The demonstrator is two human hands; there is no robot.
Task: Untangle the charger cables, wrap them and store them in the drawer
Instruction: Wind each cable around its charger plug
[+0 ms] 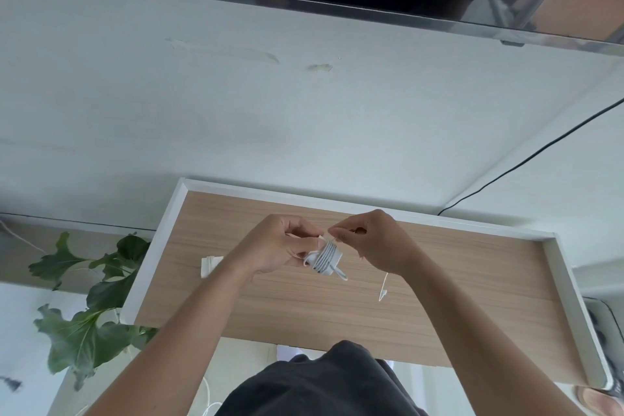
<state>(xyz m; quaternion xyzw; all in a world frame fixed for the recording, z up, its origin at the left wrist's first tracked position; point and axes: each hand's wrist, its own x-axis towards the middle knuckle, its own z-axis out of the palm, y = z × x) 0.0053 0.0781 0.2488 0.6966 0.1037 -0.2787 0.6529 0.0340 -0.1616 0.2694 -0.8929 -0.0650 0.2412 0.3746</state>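
Dark shirt [320,382] at bottom edge, nearest. Left hand [280,246]: fingers curled round 1 white charger [315,263], its cable [328,251] wound about the body. Right hand [374,243]: fingers pinched together on the cable just beside the charger. Cable end [383,290] hangs below the right wrist. All held above the open drawer [570,307]. 1 white bundle [210,266] lies in it, left side.

white cable [382,294] partly behind right hand [374,243], shoe [599,399] edge-cropped

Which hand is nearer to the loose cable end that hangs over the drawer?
The right. The cable end hangs just below the right hand; the left hand is farther left, holding the wrapped charger.
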